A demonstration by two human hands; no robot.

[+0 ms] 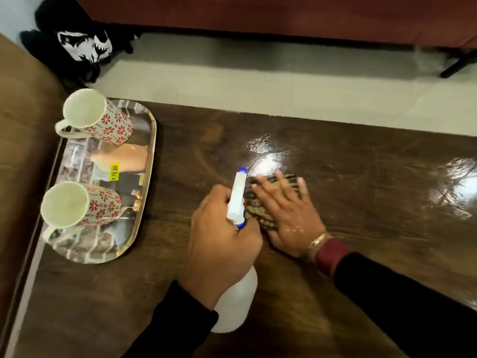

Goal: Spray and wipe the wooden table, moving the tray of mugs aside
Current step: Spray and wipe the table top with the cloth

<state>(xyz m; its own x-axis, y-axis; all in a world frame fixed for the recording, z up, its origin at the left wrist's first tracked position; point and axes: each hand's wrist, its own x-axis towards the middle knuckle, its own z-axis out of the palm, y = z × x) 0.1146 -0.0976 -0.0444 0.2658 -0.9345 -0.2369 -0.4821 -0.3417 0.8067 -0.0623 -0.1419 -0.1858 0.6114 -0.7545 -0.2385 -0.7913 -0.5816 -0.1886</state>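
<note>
- Surface: the wooden table (361,202) is dark and glossy. A wet sheen (268,161) lies at mid-table towards the far edge, with a second gloss patch at the right end.
- Tray (152,140): it sits at the left end of the table, its long side along the left edge and well apart from the hands. It appears parked there so the middle of the top is free for cleaning.
- Mugs: two patterned mugs stand upright on the tray, one at its far end (98,117) and one at its near end (80,205). A yellow price sticker (114,172) shows between them.
- Left hand (222,236): its fingers are curled round the neck of the spray bottle (238,301), nozzle aimed at the far edge. The bottle appears kept at the ready beside the work.
- Right hand (289,215): it lies flat with the fingers straight and spread, pressing a patterned cloth (255,213) onto the table at mid-length, just short of the sheen. The flat palm spreads pressure over the cloth. The fingertips are blurred, which suggests a wiping stroke.
- Assessment: the centre is being wiped. The area under the tray looks untreated, so the tray would need shifting later.
- Beyond the far edge: a black bag (82,45) lies on the floor.
</note>
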